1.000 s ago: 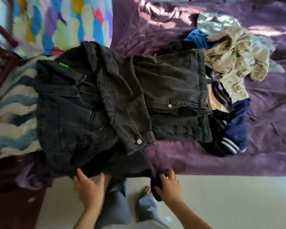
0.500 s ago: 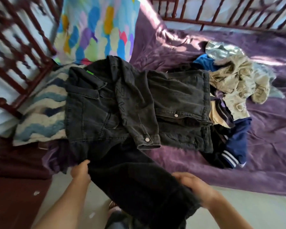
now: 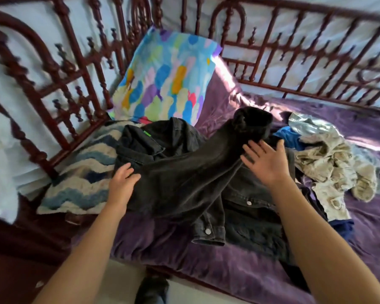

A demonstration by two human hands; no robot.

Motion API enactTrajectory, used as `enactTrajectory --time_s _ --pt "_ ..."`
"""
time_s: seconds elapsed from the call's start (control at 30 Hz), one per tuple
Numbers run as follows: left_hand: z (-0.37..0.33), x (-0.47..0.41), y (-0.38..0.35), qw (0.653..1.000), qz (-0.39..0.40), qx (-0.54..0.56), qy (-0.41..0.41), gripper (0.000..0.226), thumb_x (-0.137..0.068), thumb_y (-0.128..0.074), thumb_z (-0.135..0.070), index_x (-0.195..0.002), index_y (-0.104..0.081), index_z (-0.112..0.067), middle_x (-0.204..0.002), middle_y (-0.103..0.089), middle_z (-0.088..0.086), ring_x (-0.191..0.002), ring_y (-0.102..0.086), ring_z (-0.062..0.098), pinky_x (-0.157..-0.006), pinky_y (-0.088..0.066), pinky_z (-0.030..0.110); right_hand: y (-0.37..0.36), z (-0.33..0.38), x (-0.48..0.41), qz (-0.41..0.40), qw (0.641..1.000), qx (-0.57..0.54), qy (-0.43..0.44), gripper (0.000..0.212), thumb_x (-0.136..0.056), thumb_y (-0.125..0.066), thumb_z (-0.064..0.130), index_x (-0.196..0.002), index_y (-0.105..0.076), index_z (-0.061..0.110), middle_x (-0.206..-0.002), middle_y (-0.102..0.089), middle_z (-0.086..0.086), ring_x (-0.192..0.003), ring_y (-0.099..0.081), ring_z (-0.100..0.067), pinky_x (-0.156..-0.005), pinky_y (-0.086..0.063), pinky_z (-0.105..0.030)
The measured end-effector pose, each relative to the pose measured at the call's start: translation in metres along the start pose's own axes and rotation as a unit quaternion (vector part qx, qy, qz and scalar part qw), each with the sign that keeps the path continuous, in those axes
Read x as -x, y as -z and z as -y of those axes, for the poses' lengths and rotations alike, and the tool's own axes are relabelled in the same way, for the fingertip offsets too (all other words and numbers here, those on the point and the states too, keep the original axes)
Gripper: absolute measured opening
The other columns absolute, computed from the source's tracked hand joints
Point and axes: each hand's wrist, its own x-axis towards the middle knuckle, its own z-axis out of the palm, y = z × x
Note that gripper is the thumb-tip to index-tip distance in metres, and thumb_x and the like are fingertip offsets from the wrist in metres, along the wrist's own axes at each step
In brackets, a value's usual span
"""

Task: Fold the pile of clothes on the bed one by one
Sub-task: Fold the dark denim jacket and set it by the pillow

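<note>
Black garment [image 3: 184,172] draped over jacket [image 3: 250,207] on bed [image 3: 228,270]; right hand [image 3: 266,163] with fingers spread wide, left hand [image 3: 122,181] at edge, grip unclear; best smoothed flat, edges matched, before folding again.

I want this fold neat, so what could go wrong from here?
The black cloth is bunched at its far end, not flat; smoothing it with the open left hand and right hand may press in creases. The denim jacket beneath lies against the beige garment of the unfolded pile, so shifting it could drag that along.
</note>
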Motion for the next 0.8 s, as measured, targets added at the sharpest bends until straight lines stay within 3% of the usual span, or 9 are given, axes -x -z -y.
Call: enactTrajectory --time_s 0.07,0.13,0.2,0.3,0.43,0.53,0.6,0.7,0.8 --pt "0.012 -0.028 -0.009 0.957 0.071 -0.279 -0.029 0.062 -0.091 -0.059 -0.023 -0.146 -0.029 -0.018 -0.15 -0.03 0.008 -0.137 -0.029 0.028 -0.107 -0.031 0.038 0.005 -0.023 -0.029 -0.022 0.989 0.135 -0.062 0.061 -0.099 -0.024 0.05 -0.149 -0.018 0.015 -0.149 -0.034 -0.013 -0.132 -0.039 -0.03 -0.103 -0.032 -0.045" --pt "0.033 -0.052 -0.012 0.844 0.122 -0.52 -0.047 0.072 -0.091 -0.054 -0.042 -0.149 -0.015 -0.024 -0.155 -0.016 0.005 -0.141 -0.016 0.029 -0.112 -0.025 0.043 0.02 -0.059 -0.039 -0.05 0.953 0.272 -0.127 0.056 -0.1 -0.033 0.042 -0.147 -0.023 0.015 -0.147 -0.035 -0.014 -0.131 -0.04 -0.031 -0.102 -0.033 -0.043" --pt "0.047 -0.07 -0.012 0.789 0.139 -0.598 -0.03 0.072 -0.092 -0.044 -0.052 -0.149 -0.009 -0.026 -0.156 -0.011 0.003 -0.142 -0.012 0.028 -0.111 -0.023 0.045 0.039 -0.099 -0.043 -0.088 0.92 0.331 -0.191 0.047 -0.099 -0.038 0.037 -0.141 -0.034 0.015 -0.133 -0.045 -0.014 -0.118 -0.047 -0.03 -0.093 -0.037 -0.04" --pt "0.057 -0.093 -0.009 0.76 0.134 -0.636 -0.011 0.07 -0.093 -0.037 -0.057 -0.149 -0.008 -0.025 -0.155 -0.017 0.005 -0.141 -0.017 0.028 -0.111 -0.023 0.045 0.056 -0.14 -0.037 -0.118 0.874 0.381 -0.277 0.042 -0.098 -0.043 0.035 -0.128 -0.047 0.007 -0.104 -0.051 -0.009 -0.086 -0.051 -0.023 -0.072 -0.04 -0.03" --pt "0.058 -0.122 -0.005 0.784 0.164 -0.599 0.005 0.066 -0.093 -0.048 -0.046 -0.147 -0.021 -0.02 -0.137 -0.047 0.004 -0.12 -0.05 0.023 -0.092 -0.045 0.036 0.049 -0.17 -0.032 -0.129 0.841 0.472 -0.229 0.02 -0.092 -0.049 0.032 -0.086 -0.054 0.013 -0.082 -0.054 -0.005 -0.069 -0.05 -0.015 -0.074 -0.045 -0.03" --pt "0.059 -0.121 0.005 0.839 0.2 -0.503 0.051 0.057 -0.091 -0.056 -0.026 -0.142 -0.033 -0.021 -0.113 -0.062 0.002 -0.09 -0.063 0.02 -0.069 -0.049 0.03 0.046 -0.193 -0.028 -0.047 0.673 0.714 -0.187 0.048 -0.092 -0.046 0.045 -0.132 -0.044 0.018 -0.131 -0.048 -0.006 -0.121 -0.045 -0.024 -0.101 -0.036 -0.035" --pt "0.061 -0.115 0.019 0.873 0.209 -0.431 0.091 0.054 -0.089 -0.057 -0.018 -0.139 -0.037 -0.024 -0.091 -0.065 0.0 -0.071 -0.063 0.02 -0.057 -0.044 0.029 0.043 -0.209 -0.013 0.038 0.576 0.797 -0.177 0.054 -0.094 -0.04 0.049 -0.142 -0.031 0.027 -0.143 -0.036 -0.001 -0.132 -0.034 -0.025 -0.105 -0.029 -0.039" --pt "0.066 -0.103 0.039 0.864 0.249 -0.417 0.133 0.052 -0.091 -0.055 -0.018 -0.14 -0.037 -0.023 -0.082 -0.061 -0.005 -0.061 -0.057 0.017 -0.051 -0.038 0.024 0.041 -0.219 0.002 0.146 0.472 0.852 -0.172 0.06 -0.09 -0.043 0.054 -0.143 -0.028 0.032 -0.146 -0.03 -0.002 -0.134 -0.029 -0.026 -0.109 -0.024 -0.043" --pt "0.071 -0.094 0.043 0.841 0.235 -0.475 0.109 0.053 -0.094 -0.052 -0.024 -0.143 -0.032 -0.026 -0.084 -0.06 -0.009 -0.052 -0.051 0.009 -0.043 -0.035 0.017 0.041 -0.208 -0.009 0.178 0.44 0.854 -0.215 0.053 -0.091 -0.042 0.053 -0.14 -0.036 0.033 -0.143 -0.032 -0.007 -0.133 -0.03 -0.029 -0.108 -0.025 -0.045"
